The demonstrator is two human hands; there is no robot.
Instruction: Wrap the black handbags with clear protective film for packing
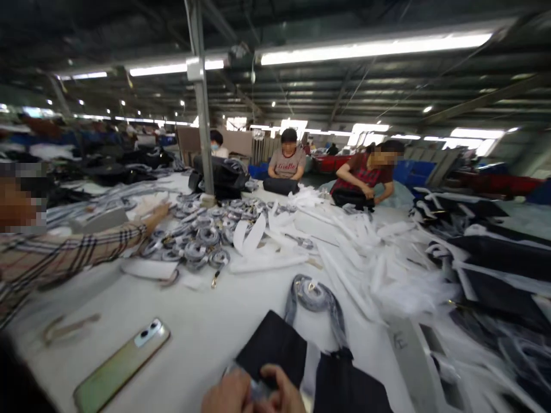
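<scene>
At the bottom edge, my left hand (pixel 229 392) and my right hand (pixel 283 391) are close together with fingers pinched round a small greyish, shiny piece (pixel 257 390), blurred and mostly covered by the fingers. Just beyond them lies a black fabric bag (pixel 275 347), apparently in two dark panels with a pale strip between. From its far side a grey wrapped strap (pixel 293 298) loops away, with a coiled strap (pixel 311 293) and gold-coloured clasp inside the loop. A green phone (pixel 123 367) lies on the white table (pixel 189 327), left of my left hand.
Several coiled grey straps (pixel 196 252) and white wrapping strips (pixel 348 246) cover the table's middle. A grey box (pixel 415 364) stands at right, beside black bags (pixel 495 258). A co-worker's plaid sleeve (pixel 86 246) reaches in from the left. A metal post (pixel 202 115) rises beyond; other workers sit opposite.
</scene>
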